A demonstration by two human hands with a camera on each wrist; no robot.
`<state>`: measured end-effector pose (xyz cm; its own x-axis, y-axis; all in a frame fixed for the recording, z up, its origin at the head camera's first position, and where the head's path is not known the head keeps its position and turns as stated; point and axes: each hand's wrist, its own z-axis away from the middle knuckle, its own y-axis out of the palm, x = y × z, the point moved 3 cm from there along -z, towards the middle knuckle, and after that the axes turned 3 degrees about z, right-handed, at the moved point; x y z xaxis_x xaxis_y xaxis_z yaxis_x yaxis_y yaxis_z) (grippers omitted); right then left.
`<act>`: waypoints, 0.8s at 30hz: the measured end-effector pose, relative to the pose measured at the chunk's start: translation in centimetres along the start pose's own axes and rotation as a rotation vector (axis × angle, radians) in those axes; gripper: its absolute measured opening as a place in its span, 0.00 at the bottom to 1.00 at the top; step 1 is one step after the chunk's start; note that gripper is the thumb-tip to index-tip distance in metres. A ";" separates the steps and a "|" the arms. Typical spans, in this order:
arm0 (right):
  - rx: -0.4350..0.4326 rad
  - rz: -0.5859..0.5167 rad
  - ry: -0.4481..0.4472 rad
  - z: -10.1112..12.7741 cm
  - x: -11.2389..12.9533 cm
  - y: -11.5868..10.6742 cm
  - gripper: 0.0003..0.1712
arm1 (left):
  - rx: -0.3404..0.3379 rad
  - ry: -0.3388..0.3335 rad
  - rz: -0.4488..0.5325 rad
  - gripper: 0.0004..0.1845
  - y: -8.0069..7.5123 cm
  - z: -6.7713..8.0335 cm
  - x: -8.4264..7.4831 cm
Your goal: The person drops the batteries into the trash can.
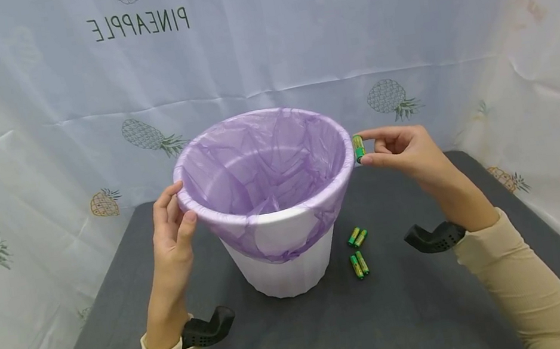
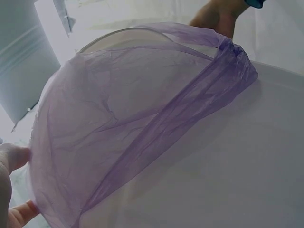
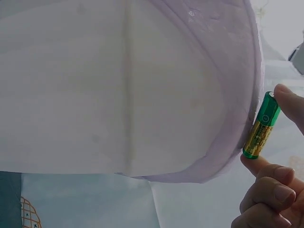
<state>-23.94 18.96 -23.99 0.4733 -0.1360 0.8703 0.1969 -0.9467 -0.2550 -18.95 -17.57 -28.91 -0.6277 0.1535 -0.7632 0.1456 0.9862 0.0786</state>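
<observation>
A white trash bin (image 1: 283, 270) lined with a thin purple bag (image 1: 289, 233) stands upright on the table, the bag folded over its rim. My left hand (image 1: 171, 245) touches the left side of the rim with fingertips and thumb, its fingers loosely spread. In the left wrist view, thumb and finger meet the bag's outer side. Right of the bin, my right hand (image 1: 406, 149) pinches a green and gold battery (image 3: 260, 126) by its two ends between thumb and index finger. The battery is at rim height, overlapping the bag's edge in the right wrist view.
Several more batteries (image 1: 360, 265) lie in two pairs on the dark grey tabletop (image 1: 402, 301), just right of the bin's base. Behind hangs a pale curtain (image 1: 291, 34) with pineapple prints. Each wrist wears a black camera mount (image 1: 436, 237).
</observation>
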 end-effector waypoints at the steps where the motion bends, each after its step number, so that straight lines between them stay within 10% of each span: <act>1: 0.000 0.003 -0.001 -0.1 0.1 0.0 0.19 | -0.001 -0.001 -0.001 0.24 0.0 0.0 0.0; 24: 0.012 -0.049 -0.024 -0.9 0.1 1.7 0.21 | -0.030 -0.044 0.000 0.23 0.0 -0.1 0.0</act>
<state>-24.28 17.05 -23.98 0.4832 -0.0822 0.8717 0.2303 -0.9486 -0.2172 -19.01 -17.59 -28.88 -0.5930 0.1509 -0.7909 0.1220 0.9878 0.0970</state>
